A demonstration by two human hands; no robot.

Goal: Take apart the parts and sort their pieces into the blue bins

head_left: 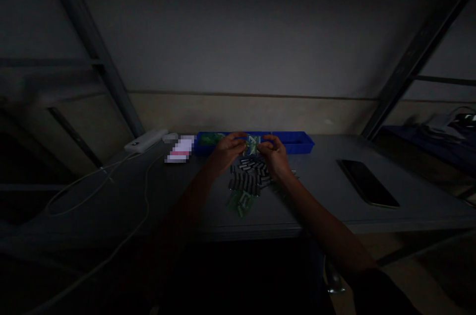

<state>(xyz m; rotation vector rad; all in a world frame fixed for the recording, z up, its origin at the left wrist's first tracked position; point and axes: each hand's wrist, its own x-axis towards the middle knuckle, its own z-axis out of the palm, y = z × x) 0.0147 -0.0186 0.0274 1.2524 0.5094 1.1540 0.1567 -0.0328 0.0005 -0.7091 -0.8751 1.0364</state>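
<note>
My left hand (227,150) and my right hand (275,155) meet over the middle of a grey table (316,191). Both pinch the edges of a small clear bag with green print (253,145), held up between them. Under the hands lies a heap of several small dark cylinders (250,179). A few greenish bags (238,203) lie just in front of the heap. Right behind the hands stands a long blue tray (297,143), with green bags in its left end (208,139).
A dark phone (368,182) lies flat at the right. At the back left are a white power bank (145,140) with a white cable (92,181) looping over the table, and a blurred pink-white item (180,150). Metal frame posts rise on both sides. The scene is dim.
</note>
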